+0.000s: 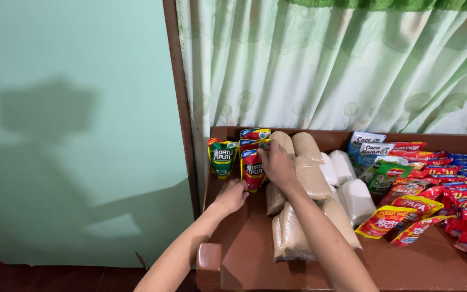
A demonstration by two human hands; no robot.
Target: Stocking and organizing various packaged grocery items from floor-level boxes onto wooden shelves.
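Note:
My right hand (277,164) reaches to the back left of a brown wooden shelf (244,243) and pinches the top of a red stand-up sauce pouch (252,172). My left hand (232,196) is curled at the lower left side of that same pouch, touching its base. A second red pouch (254,134) stands behind it. A green pouch (221,156) stands apart to the left, near the shelf's left rim. Both forearms come up from the bottom of the view.
Clear bags of brown sugar (298,216) lie in a row right of my hands, then bags of white sugar (352,189). Several red, yellow and blue sachets (444,189) fill the right side. A green curtain (341,65) hangs behind; a green wall (71,135) is left.

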